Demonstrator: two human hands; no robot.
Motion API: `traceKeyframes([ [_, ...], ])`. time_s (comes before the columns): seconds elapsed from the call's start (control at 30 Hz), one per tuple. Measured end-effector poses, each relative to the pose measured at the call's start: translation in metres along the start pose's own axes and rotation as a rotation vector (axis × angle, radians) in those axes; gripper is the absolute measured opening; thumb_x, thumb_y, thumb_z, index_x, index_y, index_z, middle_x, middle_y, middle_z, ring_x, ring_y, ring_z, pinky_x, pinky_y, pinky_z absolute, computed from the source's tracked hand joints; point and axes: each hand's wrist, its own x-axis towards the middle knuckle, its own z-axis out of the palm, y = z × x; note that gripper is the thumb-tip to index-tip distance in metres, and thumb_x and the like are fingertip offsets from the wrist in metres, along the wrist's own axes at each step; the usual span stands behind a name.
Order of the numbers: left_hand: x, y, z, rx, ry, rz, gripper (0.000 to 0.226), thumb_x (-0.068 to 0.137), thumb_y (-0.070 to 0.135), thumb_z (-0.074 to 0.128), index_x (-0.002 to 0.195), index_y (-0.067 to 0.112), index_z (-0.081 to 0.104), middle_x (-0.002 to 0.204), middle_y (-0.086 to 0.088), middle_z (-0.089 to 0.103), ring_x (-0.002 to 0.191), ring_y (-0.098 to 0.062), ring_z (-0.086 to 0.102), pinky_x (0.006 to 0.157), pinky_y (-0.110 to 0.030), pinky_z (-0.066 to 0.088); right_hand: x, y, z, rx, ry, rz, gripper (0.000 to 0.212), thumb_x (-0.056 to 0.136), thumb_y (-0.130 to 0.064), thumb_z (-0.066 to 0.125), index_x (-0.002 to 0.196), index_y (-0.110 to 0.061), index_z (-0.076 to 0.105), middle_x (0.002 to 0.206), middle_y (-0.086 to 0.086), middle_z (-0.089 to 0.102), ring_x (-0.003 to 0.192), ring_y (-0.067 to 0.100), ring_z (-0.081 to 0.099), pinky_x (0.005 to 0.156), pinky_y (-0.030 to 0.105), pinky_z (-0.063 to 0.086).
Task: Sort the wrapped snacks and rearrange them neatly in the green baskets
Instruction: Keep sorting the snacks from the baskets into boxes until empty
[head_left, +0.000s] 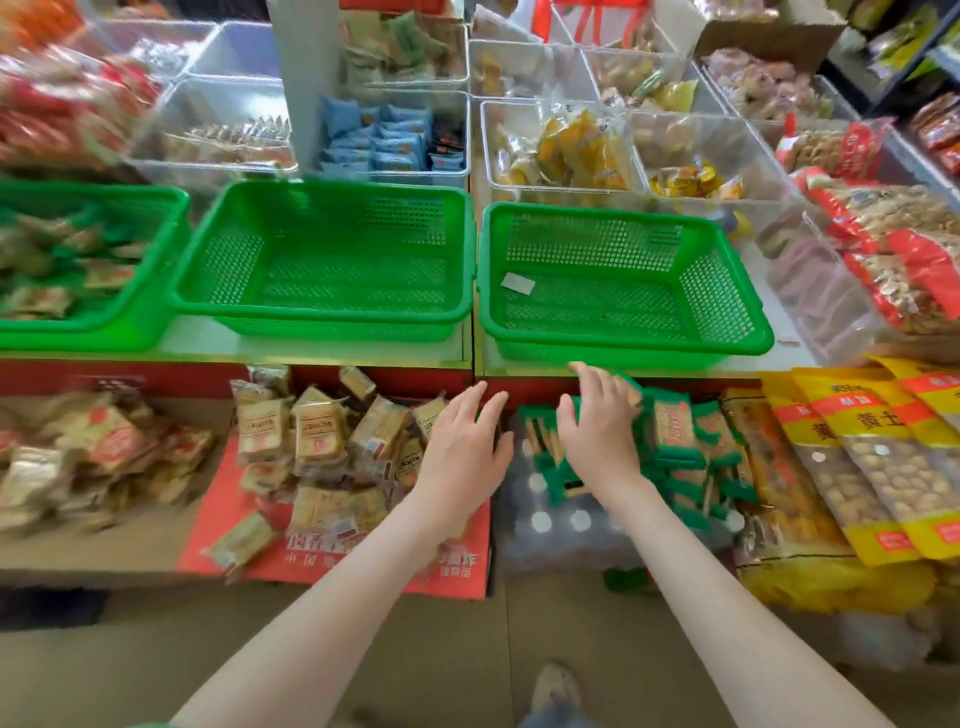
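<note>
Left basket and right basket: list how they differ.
The left basket holds a heap of wrapped snacks; the right basket holds only a small white slip. The left basket runs off the frame's edge; the right basket shows whole. Both are green mesh baskets on the counter.

Green-edged wrapped snacks (675, 428) lie heaped below the right green basket (649, 345), mesh-walled and upright.

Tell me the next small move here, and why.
Probably close the right hand on a few of the green-edged packs it rests on and lift them into the right green basket directly above, which holds only a paper slip. The left hand is open and holds nothing.
</note>
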Motion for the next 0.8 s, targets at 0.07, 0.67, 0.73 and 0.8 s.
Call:
traceKeyframes([
  [0.07, -0.015, -0.039, -0.034, -0.006, 0.051, -0.038, 0.045, 0.086, 0.019, 0.063, 0.128, 0.002, 0.058, 0.131, -0.023, 0.055, 0.121, -0.039, 0.053, 0.102, -0.048, 0.041, -0.01, -0.066, 0.029, 0.042, -0.034, -0.114, 0.04, 0.09, -0.01, 0.053, 0.129, -0.002, 0.053, 0.125, 0.015, 0.056, 0.116, 0.032, 0.048, 0.102, 0.041, 0.037],
  [0.67, -0.071, -0.449, -0.289, 0.26, 0.171, -0.279, 0.04, 0.084, 0.015, 0.061, 0.121, 0.0, 0.062, 0.112, -0.023, 0.064, 0.098, -0.04, 0.063, 0.081, -0.046, 0.055, 0.054, -0.454, 0.27, 0.26, -0.427, -0.415, 0.044, 0.094, -0.011, 0.055, 0.136, -0.003, 0.047, 0.13, 0.014, 0.053, 0.124, 0.026, 0.045, 0.105, 0.029, 0.031],
  [0.73, -0.066, -0.497, -0.313, 0.275, 0.141, -0.311, 0.039, 0.087, 0.019, 0.053, 0.121, 0.002, 0.063, 0.11, -0.024, 0.064, 0.095, -0.041, 0.064, 0.078, -0.048, 0.057, 0.074, -0.487, 0.298, 0.261, -0.452, -0.414, 0.046, 0.095, -0.013, 0.054, 0.14, -0.005, 0.043, 0.132, 0.013, 0.051, 0.126, 0.026, 0.043, 0.107, 0.031, 0.032],
  [0.8, -0.061, -0.544, -0.338, 0.296, 0.115, -0.331, 0.045, 0.088, 0.026, 0.042, 0.12, 0.005, 0.064, 0.11, -0.023, 0.064, 0.096, -0.039, 0.063, 0.078, -0.047, 0.057, 0.094, -0.522, 0.323, 0.253, -0.499, -0.421, 0.048, 0.098, -0.015, 0.051, 0.144, -0.01, 0.038, 0.137, 0.01, 0.047, 0.13, 0.024, 0.038, 0.108, 0.03, 0.03],
])
